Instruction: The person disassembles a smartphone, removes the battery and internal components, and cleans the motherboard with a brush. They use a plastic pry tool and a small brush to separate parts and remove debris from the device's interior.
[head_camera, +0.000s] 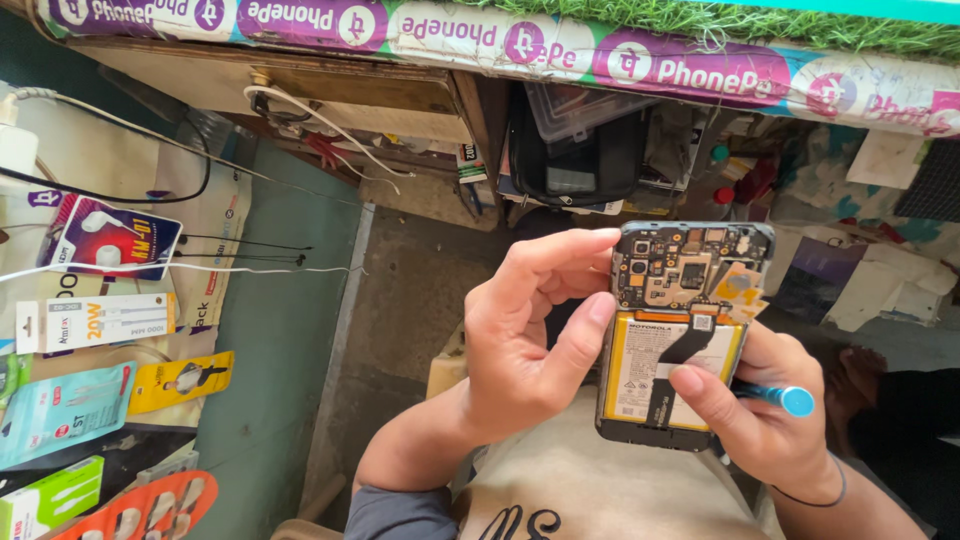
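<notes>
The left hand (520, 335) is gripping the opened phone (680, 335) by its left edge, held above the lap, while the right hand (760, 425) is supporting it from below, its grip pinching a blue-capped tool (785, 398). The back cover is already off, leaving board and yellow battery (640, 370) showing, nothing yet lifted out. Flat accessory packets (100, 320), white, yellow, teal and orange, are hanging at left, and a purple-and-white banner strip (480, 35) is running along the worktop edge above.

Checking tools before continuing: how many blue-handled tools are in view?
1: a blue-handled tool in the right hand, beside the opened phone. Others may be hidden.
</notes>
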